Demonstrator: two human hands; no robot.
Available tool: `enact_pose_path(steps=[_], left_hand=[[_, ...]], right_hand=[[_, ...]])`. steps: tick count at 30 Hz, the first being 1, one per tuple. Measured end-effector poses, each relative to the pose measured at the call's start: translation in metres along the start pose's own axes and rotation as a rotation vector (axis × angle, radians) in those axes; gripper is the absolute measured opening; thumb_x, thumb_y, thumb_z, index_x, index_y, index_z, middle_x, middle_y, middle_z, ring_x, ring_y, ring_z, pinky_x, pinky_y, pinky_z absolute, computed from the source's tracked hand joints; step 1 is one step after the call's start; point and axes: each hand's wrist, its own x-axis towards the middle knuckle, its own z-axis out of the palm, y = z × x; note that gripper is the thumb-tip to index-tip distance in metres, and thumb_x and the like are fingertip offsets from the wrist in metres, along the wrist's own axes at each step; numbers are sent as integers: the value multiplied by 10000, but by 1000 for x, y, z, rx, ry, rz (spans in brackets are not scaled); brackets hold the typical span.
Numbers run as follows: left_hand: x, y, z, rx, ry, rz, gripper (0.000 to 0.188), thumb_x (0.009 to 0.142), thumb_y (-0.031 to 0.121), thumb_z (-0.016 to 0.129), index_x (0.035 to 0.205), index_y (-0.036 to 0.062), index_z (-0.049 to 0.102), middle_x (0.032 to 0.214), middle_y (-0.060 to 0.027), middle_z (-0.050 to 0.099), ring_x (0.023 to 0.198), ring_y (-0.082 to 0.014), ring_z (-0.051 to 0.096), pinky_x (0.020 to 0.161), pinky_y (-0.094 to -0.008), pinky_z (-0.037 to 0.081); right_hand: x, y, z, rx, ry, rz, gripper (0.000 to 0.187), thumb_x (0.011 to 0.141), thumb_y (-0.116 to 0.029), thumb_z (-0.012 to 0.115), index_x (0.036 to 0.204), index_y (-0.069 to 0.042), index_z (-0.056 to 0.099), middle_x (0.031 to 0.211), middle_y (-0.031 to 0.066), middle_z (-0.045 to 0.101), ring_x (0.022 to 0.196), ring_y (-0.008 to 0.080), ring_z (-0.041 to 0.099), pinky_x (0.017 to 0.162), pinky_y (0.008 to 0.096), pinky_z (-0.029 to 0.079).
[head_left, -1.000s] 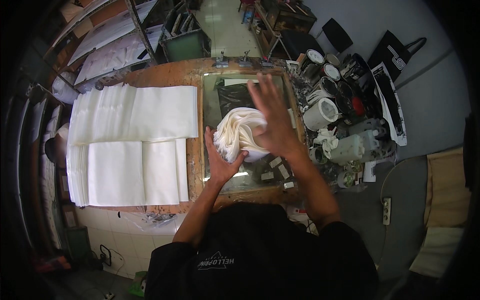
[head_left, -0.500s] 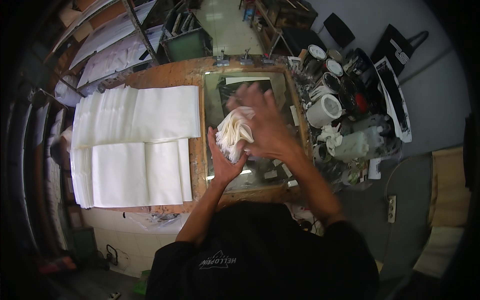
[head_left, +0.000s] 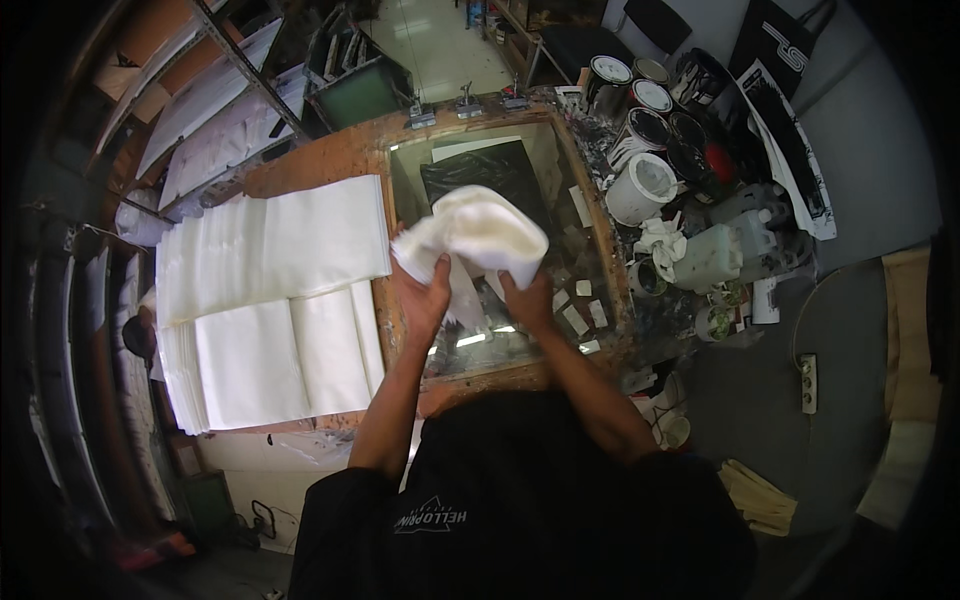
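Observation:
Between my two hands a bundle of white fabric sheets [head_left: 485,225] is bent into an arch above the glass panel [head_left: 465,355]. Its ends are gripped, the left one by my left hand [head_left: 424,298] with the thumb on top, the right one by my right hand [head_left: 528,298]. Motion blurs the bundle's edges, and I cannot tell how many layers it has. Behind it, a black sheet [head_left: 500,170] lies on the glass. Overlapping stacks of white fabric pieces [head_left: 320,235] lie on the wooden table to my left.
Clamps [head_left: 467,102] line the table's far edge. Small pale pieces [head_left: 575,320] stick to the glass near my right hand. Paint cans [head_left: 610,85], a white bucket [head_left: 642,190] and plastic jugs [head_left: 705,258] crowd the right side. A shelf rack [head_left: 250,75] stands at the far left.
The crumpled, fanned bundle has been spread into a smooth arch. My right hand has come down from above it to grip its right end, and my left hand has shifted slightly left.

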Motion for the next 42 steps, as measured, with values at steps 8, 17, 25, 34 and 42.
enact_pose_path(steps=[8, 17, 25, 34, 42], left_hand=[[43, 96, -7, -378, -287, -835, 402, 786, 66, 676, 1156, -73, 607, 965, -168, 672, 825, -278, 694, 757, -386, 592], [47, 136, 14, -211, -389, -679, 455, 756, 70, 709, 1173, -83, 614, 993, -172, 677, 840, -263, 694, 751, -371, 596], [10, 69, -37, 492, 63, -86, 603, 785, 115, 738, 1291, -43, 449, 1167, -259, 605, 1069, -366, 610, 988, -439, 485], [-35, 17, -45, 256, 67, 36, 1116, 752, 87, 783, 1593, 4, 55, 1384, -261, 451, 1270, -351, 504, 1117, -447, 394], [-58, 15, -61, 57, 148, 143, 1125, 771, 41, 716, 1603, 44, -42, 1452, -266, 432, 1270, -347, 528, 1096, -409, 440]], right_hand=[[35, 8, -62, 771, -629, 508, 647, 869, -400, 762, 1322, 22, 576, 1196, 150, 688, 1045, 229, 686, 920, 373, 558], [83, 54, -57, 999, -841, 645, 818, 910, -646, 617, 1345, 45, 565, 1272, 162, 673, 1121, 285, 663, 992, 407, 512], [60, -26, -71, 31, -99, 155, 422, 924, -180, 730, 1256, 48, 605, 1106, 133, 705, 1004, 216, 667, 908, 353, 516], [64, 33, -77, -8, -90, 27, 435, 894, -54, 703, 1312, 11, 599, 1211, 144, 686, 1085, 214, 658, 956, 338, 499], [25, -26, -102, -30, -119, 44, 338, 897, -12, 652, 1231, 23, 685, 1090, 149, 735, 1012, 217, 695, 927, 362, 531]])
